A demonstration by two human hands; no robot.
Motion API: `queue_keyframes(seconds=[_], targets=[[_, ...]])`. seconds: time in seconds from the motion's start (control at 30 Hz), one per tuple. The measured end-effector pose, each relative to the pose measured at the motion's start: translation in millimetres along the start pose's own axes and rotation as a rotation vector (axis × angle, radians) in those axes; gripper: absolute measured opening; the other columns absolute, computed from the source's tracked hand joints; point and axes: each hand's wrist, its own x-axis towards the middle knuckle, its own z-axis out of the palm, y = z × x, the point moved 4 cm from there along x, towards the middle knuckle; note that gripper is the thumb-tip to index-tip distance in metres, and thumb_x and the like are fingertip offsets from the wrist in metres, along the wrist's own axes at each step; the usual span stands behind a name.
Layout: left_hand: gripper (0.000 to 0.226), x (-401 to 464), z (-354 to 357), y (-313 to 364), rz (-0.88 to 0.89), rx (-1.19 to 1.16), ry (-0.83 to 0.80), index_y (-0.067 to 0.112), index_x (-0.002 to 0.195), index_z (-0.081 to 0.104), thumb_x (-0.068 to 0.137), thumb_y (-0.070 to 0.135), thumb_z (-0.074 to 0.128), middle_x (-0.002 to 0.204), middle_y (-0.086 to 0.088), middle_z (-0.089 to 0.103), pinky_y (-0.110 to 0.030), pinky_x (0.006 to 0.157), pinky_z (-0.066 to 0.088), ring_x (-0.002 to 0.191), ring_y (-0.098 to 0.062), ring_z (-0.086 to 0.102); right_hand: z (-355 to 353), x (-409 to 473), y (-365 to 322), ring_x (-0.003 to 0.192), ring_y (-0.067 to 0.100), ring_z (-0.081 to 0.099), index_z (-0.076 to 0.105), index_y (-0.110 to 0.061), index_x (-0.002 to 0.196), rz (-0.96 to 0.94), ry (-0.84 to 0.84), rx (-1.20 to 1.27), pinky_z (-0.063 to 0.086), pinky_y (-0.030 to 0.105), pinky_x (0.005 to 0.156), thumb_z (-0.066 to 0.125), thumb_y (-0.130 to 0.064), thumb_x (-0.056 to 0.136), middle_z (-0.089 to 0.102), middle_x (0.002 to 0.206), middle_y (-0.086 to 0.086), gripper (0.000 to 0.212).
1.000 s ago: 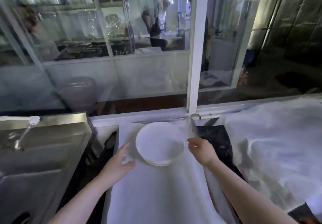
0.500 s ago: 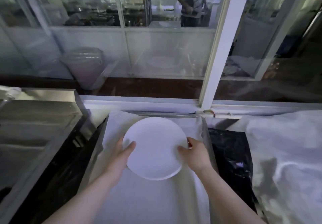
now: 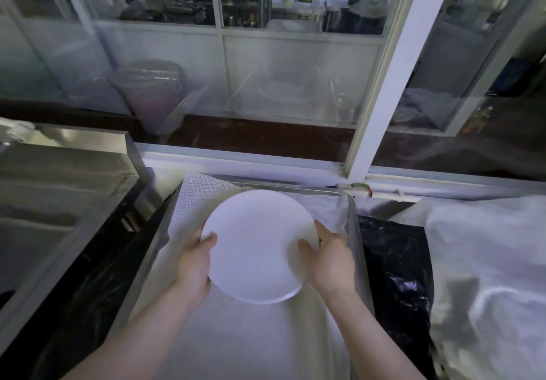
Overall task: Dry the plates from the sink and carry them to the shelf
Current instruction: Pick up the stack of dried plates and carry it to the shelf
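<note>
At frame centre, the left hand (image 3: 193,264) and right hand (image 3: 331,257) are gripping opposite rims of the plate (image 3: 257,246) (thumbs on top), probably balancing its weight for carrying.

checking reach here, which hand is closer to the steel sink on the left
Left. The left hand grips the plate's left edge, on the side toward the steel sink. The right hand holds the plate's opposite edge, farther from the sink.

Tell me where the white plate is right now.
Centre of the head view: the white plate is gripped at its edges by the left hand and right hand, above the cloth-lined tray.
</note>
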Motion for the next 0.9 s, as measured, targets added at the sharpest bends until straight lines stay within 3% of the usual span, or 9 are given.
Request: queue_keyframes(seconds=[0.07, 0.13, 0.3, 0.43, 0.53, 0.63, 0.73, 0.8, 0.9], targets=[[0.033, 0, 0, 1, 0.001, 0.016, 0.007, 0.02, 0.127, 0.058, 0.099, 0.01, 0.043, 0.116, -0.004, 0.067, -0.037, 0.08, 0.049, 0.105, -0.028, 0.061, -5, 1, -1, 0.072, 0.012, 0.06, 0.064, -0.03, 0.101, 0.01, 0.009, 0.145, 0.04, 0.022, 0.056, 0.059, -0.022, 0.082, 0.065, 0.081, -0.012, 0.021], [0.034, -1, 0, 1, 0.0, 0.021, 0.0, 0.022, 0.126, 0.059, 0.099, 0.01, 0.042, 0.115, -0.003, 0.068, -0.036, 0.078, 0.049, 0.104, -0.027, 0.062, -8, 2, -2, 0.069, -0.003, 0.058, 0.069, -0.031, 0.094, 0.055, 0.021, 0.294, 0.041, 0.017, 0.055, 0.06, -0.012, 0.077, 0.066, 0.075, -0.02, 0.027], [0.03, -3, 1, 3, -0.022, -0.019, -0.011, 0.023, 0.118, 0.062, 0.099, 0.011, 0.043, 0.107, -0.001, 0.071, -0.035, 0.071, 0.05, 0.095, -0.025, 0.065, -7, 3, -6, 0.071, 0.013, 0.064, 0.073, -0.023, 0.086, 0.126, 0.039, 0.448, 0.05, 0.026, 0.062, 0.057, -0.003, 0.07, 0.071, 0.073, -0.01, 0.03], [0.026, -5, 2, 4, -0.033, -0.036, -0.001, 0.026, 0.109, 0.064, 0.099, 0.012, 0.044, 0.103, 0.0, 0.071, -0.037, 0.071, 0.051, 0.093, -0.025, 0.065, -3, -3, -7, 0.054, -0.002, 0.053, 0.066, -0.024, 0.078, 0.109, 0.044, 0.402, 0.033, 0.007, 0.043, 0.053, -0.002, 0.071, 0.063, 0.059, -0.02, 0.026], [0.027, -4, 1, 3, -0.048, -0.06, 0.034, 0.027, 0.098, 0.065, 0.098, 0.01, 0.045, 0.09, 0.006, 0.073, -0.034, 0.065, 0.049, 0.086, -0.022, 0.066, -5, 0, -12, 0.054, 0.01, 0.047, 0.058, -0.02, 0.068, 0.114, 0.041, 0.324, 0.034, 0.015, 0.044, 0.051, -0.002, 0.07, 0.054, 0.051, -0.01, 0.019], [0.027, -3, 2, 2, -0.053, -0.086, 0.023, 0.025, 0.108, 0.063, 0.098, 0.009, 0.044, 0.098, 0.002, 0.072, -0.035, 0.067, 0.05, 0.088, -0.025, 0.065, -8, 1, -20, 0.065, 0.021, 0.046, 0.057, -0.021, 0.068, 0.039, 0.065, 0.224, 0.037, 0.026, 0.06, 0.053, -0.001, 0.07, 0.051, 0.057, -0.008, 0.02], [0.029, -3, 0, 2, -0.062, -0.111, -0.004, 0.022, 0.119, 0.06, 0.099, 0.01, 0.043, 0.106, -0.004, 0.07, -0.036, 0.068, 0.05, 0.091, -0.028, 0.065, -11, -1, -23, 0.06, 0.018, 0.045, 0.054, -0.022, 0.064, -0.002, 0.094, 0.209, 0.034, 0.024, 0.053, 0.054, -0.001, 0.069, 0.049, 0.053, -0.008, 0.021], [0.031, -3, -1, 3, -0.07, -0.132, -0.011, 0.019, 0.123, 0.058, 0.099, 0.01, 0.042, 0.107, -0.006, 0.069, -0.036, 0.067, 0.049, 0.091, -0.029, 0.065, -12, -2, -25, 0.058, 0.016, 0.05, 0.059, -0.021, 0.072, -0.011, 0.109, 0.231, 0.037, 0.014, 0.048, 0.054, -0.003, 0.069, 0.056, 0.057, -0.007, 0.019], [0.033, -5, -1, 4, -0.079, -0.157, -0.024, 0.018, 0.128, 0.057, 0.099, 0.011, 0.041, 0.111, -0.007, 0.068, -0.036, 0.07, 0.05, 0.093, -0.028, 0.065, -8, -3, -31, 0.081, 0.025, 0.06, 0.066, -0.022, 0.096, -0.022, 0.126, 0.353, 0.052, 0.029, 0.071, 0.055, -0.004, 0.073, 0.067, 0.086, 0.003, 0.032]])
